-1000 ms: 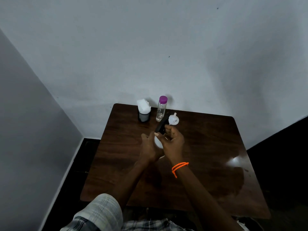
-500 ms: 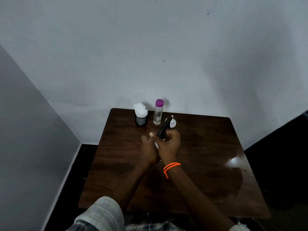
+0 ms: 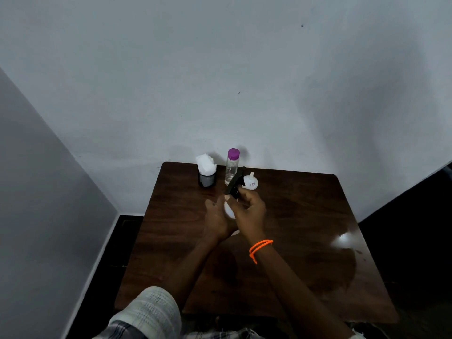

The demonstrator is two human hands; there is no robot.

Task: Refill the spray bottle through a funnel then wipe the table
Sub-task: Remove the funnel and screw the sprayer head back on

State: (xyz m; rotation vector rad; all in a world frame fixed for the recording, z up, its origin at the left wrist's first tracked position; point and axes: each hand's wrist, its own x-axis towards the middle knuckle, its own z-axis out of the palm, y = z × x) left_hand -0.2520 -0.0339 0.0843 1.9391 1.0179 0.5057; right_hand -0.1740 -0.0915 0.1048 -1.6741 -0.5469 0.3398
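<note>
Over the middle of the dark wooden table (image 3: 305, 216) my left hand (image 3: 216, 220) wraps round the white body of the spray bottle (image 3: 228, 210), mostly hidden between my hands. My right hand (image 3: 250, 210) grips the bottle's black spray head (image 3: 233, 185), which tilts up and away toward the wall. Behind it a small white funnel (image 3: 250, 182) lies on the table, spout pointing up. A clear bottle with a purple cap (image 3: 231, 166) stands at the back, a little liquid at its bottom.
A black holder stuffed with white tissues (image 3: 206, 171) stands at the table's back left corner. The table sits against a grey wall, with another wall close on the left. A glare patch (image 3: 343, 238) marks the right side.
Both hands stay on the spray bottle at the same spot. My right hand has turned a little on the black head, whose tip now points more toward the funnel. The camera tilted slightly.
</note>
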